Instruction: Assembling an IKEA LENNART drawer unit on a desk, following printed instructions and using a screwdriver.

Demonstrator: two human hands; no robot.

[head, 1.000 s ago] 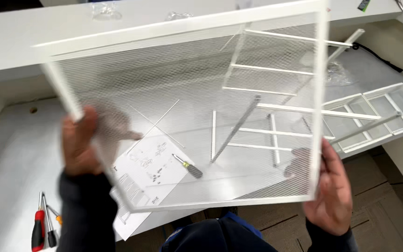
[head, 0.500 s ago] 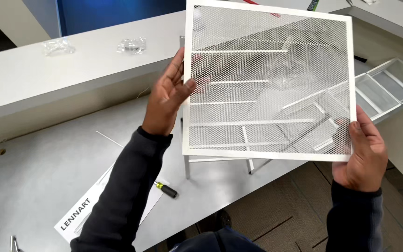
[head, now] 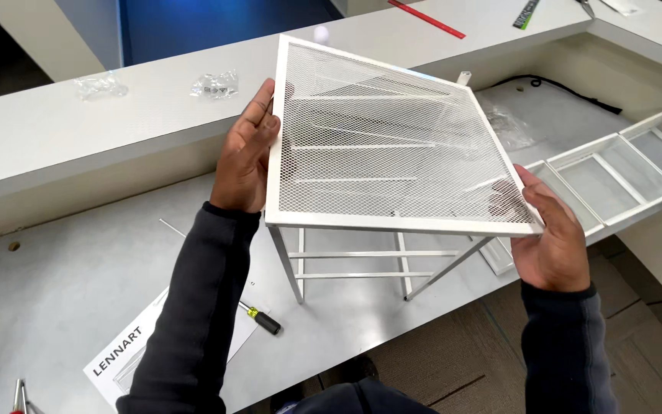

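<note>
I hold a white square mesh panel (head: 381, 142) with a solid white rim, nearly flat, above a white metal frame (head: 362, 264) that stands on the grey table (head: 63, 284). My left hand (head: 247, 153) grips the panel's left edge. My right hand (head: 549, 238) grips its near right corner, fingers showing through the mesh. The frame's upright legs and crossbars are seen below the panel's near edge and faintly through the mesh.
A printed instruction booklet (head: 128, 356) and a yellow-and-black screwdriver (head: 260, 318) lie near my left sleeve. White mesh trays (head: 622, 165) lie to the right. Two clear bags of small parts (head: 214, 84) rest on the raised ledge, a red ruler (head: 427, 19) farther back.
The panel has tipped from facing me to nearly level and come down over the frame. Both hands kept their hold and moved with it.
</note>
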